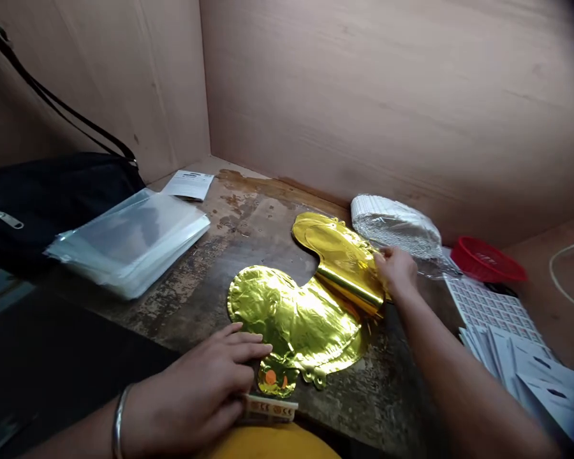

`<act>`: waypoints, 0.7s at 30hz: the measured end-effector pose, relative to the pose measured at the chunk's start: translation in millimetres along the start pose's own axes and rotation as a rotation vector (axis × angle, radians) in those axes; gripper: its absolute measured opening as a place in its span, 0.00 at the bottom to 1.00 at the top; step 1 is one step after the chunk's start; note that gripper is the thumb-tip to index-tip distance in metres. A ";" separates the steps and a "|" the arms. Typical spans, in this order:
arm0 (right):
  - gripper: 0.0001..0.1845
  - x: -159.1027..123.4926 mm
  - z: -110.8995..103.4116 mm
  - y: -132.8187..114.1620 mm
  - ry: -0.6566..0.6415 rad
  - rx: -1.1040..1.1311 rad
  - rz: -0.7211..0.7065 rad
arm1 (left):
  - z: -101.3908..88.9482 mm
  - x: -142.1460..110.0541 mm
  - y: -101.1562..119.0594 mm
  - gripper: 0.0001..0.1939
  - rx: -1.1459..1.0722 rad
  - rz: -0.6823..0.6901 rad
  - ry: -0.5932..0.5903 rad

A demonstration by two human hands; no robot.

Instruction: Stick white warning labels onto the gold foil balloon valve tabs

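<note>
Two-lobed gold foil balloons lie flat on the worn tabletop before me, with small tabs along their edges. My right hand pinches the right edge of the upper gold foil, which is bent over in a shiny fold. At the lower left, my left hand has several fingers stretched over the balloon's near edge. A strip of printed labels with CE marks sticks out between its thumb and bent forefinger; the grip itself is partly hidden. Orange spots show on the foil beside the fingertips.
Clear plastic bags are stacked at left beside a black bag and a printed paper. White items in clear wrap, a red basket, a label sheet and white cards are at right. Wooden walls enclose the back.
</note>
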State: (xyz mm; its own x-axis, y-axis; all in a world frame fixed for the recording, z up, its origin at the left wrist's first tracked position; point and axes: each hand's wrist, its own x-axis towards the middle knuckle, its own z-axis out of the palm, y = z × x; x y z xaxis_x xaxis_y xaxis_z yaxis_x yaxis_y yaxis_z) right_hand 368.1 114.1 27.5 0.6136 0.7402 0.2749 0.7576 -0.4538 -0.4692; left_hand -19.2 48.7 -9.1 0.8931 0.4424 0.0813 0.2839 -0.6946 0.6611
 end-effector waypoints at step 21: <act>0.11 -219.3 -35.9 -50.1 -0.699 0.374 -0.419 | -22.1 0.5 13.8 0.11 -0.856 -0.609 -0.130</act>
State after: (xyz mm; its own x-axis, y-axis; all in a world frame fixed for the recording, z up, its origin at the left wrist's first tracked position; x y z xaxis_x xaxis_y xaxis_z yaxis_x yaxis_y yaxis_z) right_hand 203.5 -43.3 20.8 -0.0657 0.9974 -0.0311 0.6917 0.0231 -0.7218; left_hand -22.6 51.8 16.5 0.7278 0.4822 -0.4877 0.4009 0.2778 0.8730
